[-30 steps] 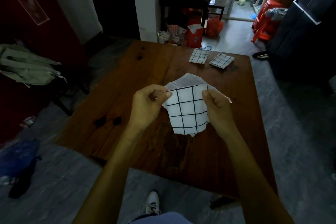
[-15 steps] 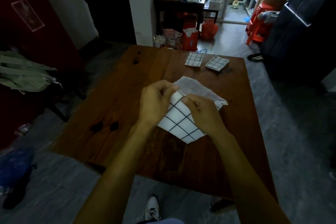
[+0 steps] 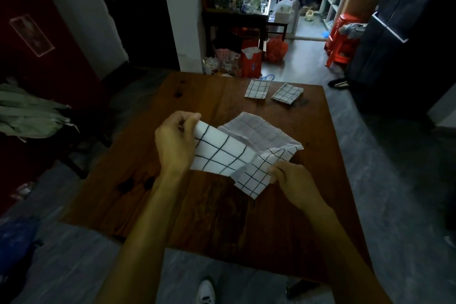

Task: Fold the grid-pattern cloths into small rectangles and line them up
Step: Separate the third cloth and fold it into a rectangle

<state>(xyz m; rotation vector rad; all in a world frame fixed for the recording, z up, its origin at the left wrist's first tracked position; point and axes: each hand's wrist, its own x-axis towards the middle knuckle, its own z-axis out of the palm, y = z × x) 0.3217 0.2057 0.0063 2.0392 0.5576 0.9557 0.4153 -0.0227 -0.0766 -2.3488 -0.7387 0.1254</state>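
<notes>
A white cloth with a black grid (image 3: 222, 153) is stretched between my hands above the middle of the wooden table (image 3: 222, 217). My left hand (image 3: 176, 140) pinches its upper left corner. My right hand (image 3: 292, 181) pinches its lower right end. Beneath and behind it lies another grid cloth (image 3: 256, 131), loosely spread on the table. Two folded grid cloths sit side by side near the far edge: one (image 3: 257, 89) on the left and one (image 3: 287, 93) on the right.
Beyond the table's far edge stand red bags (image 3: 251, 61) and clutter on the floor. Red stools (image 3: 340, 39) stand at the far right by a dark cabinet (image 3: 404, 32). A green bag (image 3: 29, 113) lies at the left. My shoe (image 3: 206, 291) shows below the near edge.
My hands have moved apart, the left up and left, the right down and right, and the cloth that was bunched between them is now drawn out.
</notes>
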